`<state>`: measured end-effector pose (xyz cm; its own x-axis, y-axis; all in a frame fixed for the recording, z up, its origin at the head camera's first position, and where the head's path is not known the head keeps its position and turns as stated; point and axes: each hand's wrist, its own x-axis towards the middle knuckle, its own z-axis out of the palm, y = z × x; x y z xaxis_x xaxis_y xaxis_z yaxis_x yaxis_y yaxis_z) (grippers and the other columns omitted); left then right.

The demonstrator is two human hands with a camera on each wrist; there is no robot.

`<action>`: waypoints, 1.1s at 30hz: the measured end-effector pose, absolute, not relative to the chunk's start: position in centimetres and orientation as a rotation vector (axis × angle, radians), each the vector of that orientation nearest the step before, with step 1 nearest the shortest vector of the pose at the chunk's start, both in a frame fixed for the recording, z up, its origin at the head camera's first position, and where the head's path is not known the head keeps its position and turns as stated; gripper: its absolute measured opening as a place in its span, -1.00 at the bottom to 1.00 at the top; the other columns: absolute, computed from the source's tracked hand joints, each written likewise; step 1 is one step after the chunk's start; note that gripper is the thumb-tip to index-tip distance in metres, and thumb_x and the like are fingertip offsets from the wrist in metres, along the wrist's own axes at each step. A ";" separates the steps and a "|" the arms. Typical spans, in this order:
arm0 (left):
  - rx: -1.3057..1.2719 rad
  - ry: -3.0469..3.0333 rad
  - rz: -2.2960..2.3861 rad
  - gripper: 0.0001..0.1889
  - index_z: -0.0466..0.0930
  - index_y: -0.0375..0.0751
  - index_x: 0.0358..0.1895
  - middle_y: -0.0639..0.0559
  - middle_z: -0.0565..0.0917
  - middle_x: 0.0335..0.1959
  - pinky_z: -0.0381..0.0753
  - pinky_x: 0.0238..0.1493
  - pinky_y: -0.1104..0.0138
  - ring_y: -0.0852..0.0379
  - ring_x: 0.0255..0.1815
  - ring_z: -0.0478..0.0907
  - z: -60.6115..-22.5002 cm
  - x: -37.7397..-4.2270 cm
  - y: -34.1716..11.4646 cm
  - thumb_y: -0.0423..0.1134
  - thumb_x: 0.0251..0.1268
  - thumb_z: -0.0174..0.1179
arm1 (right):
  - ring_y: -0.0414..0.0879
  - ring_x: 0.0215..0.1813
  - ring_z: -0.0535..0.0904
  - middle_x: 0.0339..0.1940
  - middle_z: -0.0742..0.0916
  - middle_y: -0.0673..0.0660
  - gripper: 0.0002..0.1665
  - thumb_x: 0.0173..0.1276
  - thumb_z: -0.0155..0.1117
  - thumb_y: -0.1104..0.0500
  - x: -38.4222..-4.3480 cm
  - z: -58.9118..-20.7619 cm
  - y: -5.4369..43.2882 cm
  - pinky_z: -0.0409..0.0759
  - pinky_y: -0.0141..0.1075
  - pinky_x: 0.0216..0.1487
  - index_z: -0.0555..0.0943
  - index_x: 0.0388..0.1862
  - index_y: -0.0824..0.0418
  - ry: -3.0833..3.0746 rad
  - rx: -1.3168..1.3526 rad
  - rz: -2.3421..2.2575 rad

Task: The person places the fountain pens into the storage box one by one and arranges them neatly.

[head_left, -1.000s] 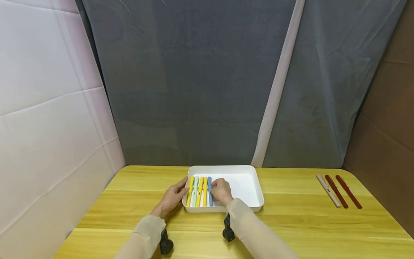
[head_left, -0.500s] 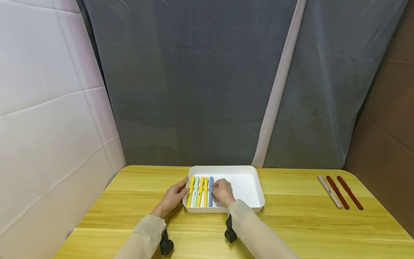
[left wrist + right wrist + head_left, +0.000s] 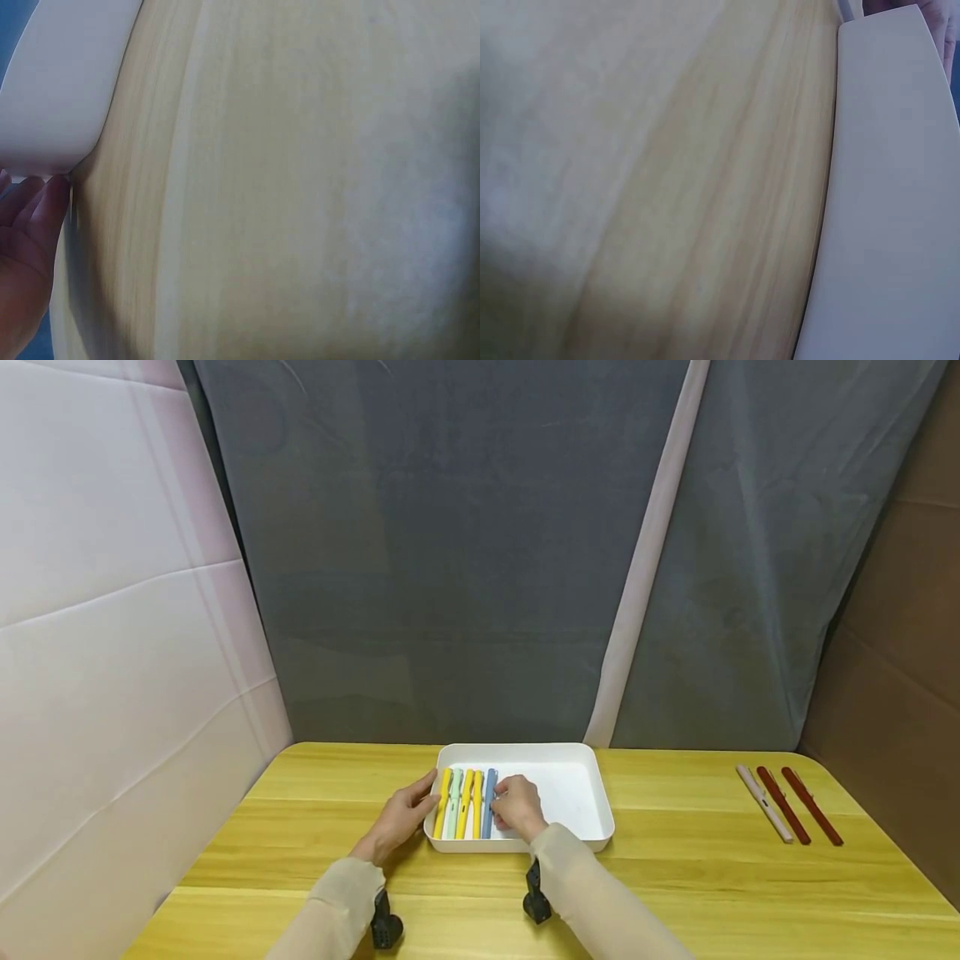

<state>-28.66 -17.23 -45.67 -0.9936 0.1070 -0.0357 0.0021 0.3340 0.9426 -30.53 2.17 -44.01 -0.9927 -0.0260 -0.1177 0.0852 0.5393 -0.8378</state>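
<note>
A white tray (image 3: pixel 555 846) stands on the wooden table, and several capped pens lie side by side in its left part. From the left come a yellow pen (image 3: pixel 442 806), a mint green pen (image 3: pixel 454 806) and two more yellow pens. Rightmost in this row is a blue pen (image 3: pixel 489 806), its top leaning slightly right. My right hand (image 3: pixel 517 803) pinches it from the right side with thumb and fingers. At the tray's outer left wall, my left hand (image 3: pixel 402 818) rests its extended fingers; in the left wrist view, the fingertips (image 3: pixel 56 195) meet the wall.
On the table's right side lie a pale pinkish pen (image 3: pixel 763 803) and two dark red pens (image 3: pixel 783 805), tilted and roughly parallel. A grey curtain (image 3: pixel 450 568) hangs behind the table. The tray's front wall (image 3: pixel 892 187) fills the right of the right wrist view.
The blue pen's top end has shifted slightly right and its near end slightly left, with my right hand moving along. The left hand stays at the tray wall.
</note>
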 end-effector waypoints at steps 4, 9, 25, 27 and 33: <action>0.108 2.493 1.763 -0.44 0.09 -0.22 0.45 -0.21 0.21 0.43 0.24 0.35 0.03 -0.09 0.40 0.21 -45.7 -28.7 -17.2 -0.32 0.43 -0.02 | -0.21 -0.70 0.46 -0.64 0.60 0.11 -0.68 0.20 0.21 0.43 -30.6 -44.1 2.2 0.46 -0.47 -0.71 0.57 -0.03 0.43 2.650 0.053 -1.452; 0.104 2.500 1.758 -0.44 0.09 -0.22 0.45 -0.22 0.22 0.42 0.24 0.35 0.02 -0.09 0.39 0.22 -45.8 -28.8 -17.2 -0.32 0.43 -0.02 | -0.22 -0.73 0.44 -0.67 0.60 0.11 -0.67 0.20 0.21 0.43 -30.7 -44.2 2.2 0.44 -0.48 -0.73 0.57 -0.02 0.43 2.661 0.037 -1.451; 0.104 2.526 1.728 -0.44 0.10 -0.22 0.44 -0.20 0.20 0.43 0.19 0.36 0.02 -0.12 0.44 0.13 -45.7 -28.7 -17.2 -0.32 0.42 -0.01 | -0.23 -0.73 0.43 -0.60 0.62 0.13 -0.65 0.23 0.21 0.41 -30.5 -44.1 2.6 0.49 -0.45 -0.70 0.55 0.02 0.43 2.607 0.036 -1.515; 0.104 2.531 1.726 -0.44 0.11 -0.22 0.44 -0.20 0.20 0.43 0.19 0.37 0.02 -0.12 0.44 0.13 -45.7 -28.7 -17.2 -0.32 0.42 -0.01 | -0.24 -0.73 0.44 -0.59 0.63 0.14 -0.64 0.22 0.20 0.43 -30.5 -44.0 2.7 0.52 -0.43 -0.69 0.54 0.03 0.45 2.595 0.027 -1.540; 0.091 2.527 1.726 -0.43 0.09 -0.21 0.45 -0.19 0.20 0.43 0.19 0.36 0.02 -0.12 0.44 0.14 -45.7 -28.7 -17.2 -0.31 0.43 -0.01 | -0.26 -0.74 0.46 -0.53 0.66 0.20 -0.60 0.21 0.12 0.46 -30.5 -44.1 3.2 0.56 -0.41 -0.66 0.51 0.06 0.49 2.549 -0.007 -1.620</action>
<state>-28.73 -17.15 -45.65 -0.9951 0.0939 -0.0320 0.0043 0.3634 0.9316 -30.49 3.24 -44.10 -0.9926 -0.0691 -0.0997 0.0609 0.4268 -0.9023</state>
